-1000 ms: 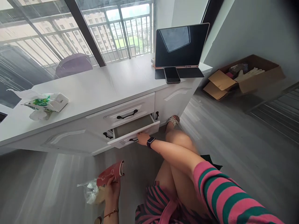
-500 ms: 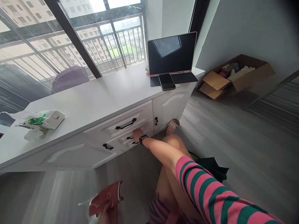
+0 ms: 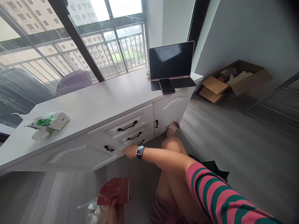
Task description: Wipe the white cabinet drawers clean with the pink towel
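My right hand [image 3: 130, 151], with a dark watch on its wrist, is at the lower front of the white cabinet [image 3: 81, 104], left of the lowest drawer handle. Its fingers look curled, and what they hold, if anything, is hidden. Low in the view, my left hand [image 3: 113, 207] grips a red patterned pouch-like item [image 3: 114, 191]. Beside that hand is a clear plastic bag [image 3: 92, 210] with white pieces in it. Black handles sit on the drawers and doors, including the middle drawer handle [image 3: 134, 136].
A tablet [image 3: 171, 60] stands on the cabinet top with a phone [image 3: 166, 86] before it. A tissue pack [image 3: 52, 120] lies at the left. An open cardboard box [image 3: 252, 81] is on the floor at the right. My bent legs are below the cabinet.
My right hand has moved left and down from the middle drawer handle, which now shows fully. The red item has shifted right and turned in my left hand. The camera view has shifted slightly.
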### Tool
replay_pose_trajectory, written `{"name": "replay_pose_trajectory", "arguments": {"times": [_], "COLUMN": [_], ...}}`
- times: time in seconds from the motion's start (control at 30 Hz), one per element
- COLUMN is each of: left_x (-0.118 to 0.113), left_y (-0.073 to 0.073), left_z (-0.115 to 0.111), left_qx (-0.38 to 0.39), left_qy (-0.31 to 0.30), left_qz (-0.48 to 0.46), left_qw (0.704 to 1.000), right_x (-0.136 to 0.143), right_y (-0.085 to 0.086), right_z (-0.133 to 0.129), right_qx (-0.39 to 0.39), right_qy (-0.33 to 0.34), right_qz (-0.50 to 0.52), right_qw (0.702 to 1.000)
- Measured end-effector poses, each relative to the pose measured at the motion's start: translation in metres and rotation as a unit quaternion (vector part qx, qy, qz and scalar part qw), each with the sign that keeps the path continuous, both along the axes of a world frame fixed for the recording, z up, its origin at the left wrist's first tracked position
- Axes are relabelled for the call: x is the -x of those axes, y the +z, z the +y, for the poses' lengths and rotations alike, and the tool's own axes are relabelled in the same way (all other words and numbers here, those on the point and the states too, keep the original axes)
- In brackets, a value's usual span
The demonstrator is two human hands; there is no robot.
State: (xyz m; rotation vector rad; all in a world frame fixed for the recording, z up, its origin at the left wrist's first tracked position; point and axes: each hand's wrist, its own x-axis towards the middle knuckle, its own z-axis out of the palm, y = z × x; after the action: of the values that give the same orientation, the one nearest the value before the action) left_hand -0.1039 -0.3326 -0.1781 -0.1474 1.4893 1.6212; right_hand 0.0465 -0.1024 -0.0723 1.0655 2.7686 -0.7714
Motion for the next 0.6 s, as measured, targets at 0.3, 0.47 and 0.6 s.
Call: {"name": "replay_pose_trajectory", "arguments": {"times": [0.3,0.47,0.6], "left_x": [-0.042,-0.045,-0.050], "left_y": [0.033,0.048,0.048], "left_z": [0.024,0.023,0.018], "left_qx": [-0.062,-0.056,-0.072], "left_qy": [-0.019,-0.027,-0.061], "left_qz": [-0.011,-0.023,0.001], "left_qw": [0.998,0.998,0.996], "right_x": [-0.036,-0.058,-0.066], "right_y": [0.024,0.021,0.025], "right_z": [-0.099,-0.095,-0.088], "right_qx": [0.002,-0.003,0.026], "right_qy": [0.104,0.012,-0.015], "right_qz": [-0.010,-0.010,0.004], "right_qw": [0.995,1.000,1.000]}}
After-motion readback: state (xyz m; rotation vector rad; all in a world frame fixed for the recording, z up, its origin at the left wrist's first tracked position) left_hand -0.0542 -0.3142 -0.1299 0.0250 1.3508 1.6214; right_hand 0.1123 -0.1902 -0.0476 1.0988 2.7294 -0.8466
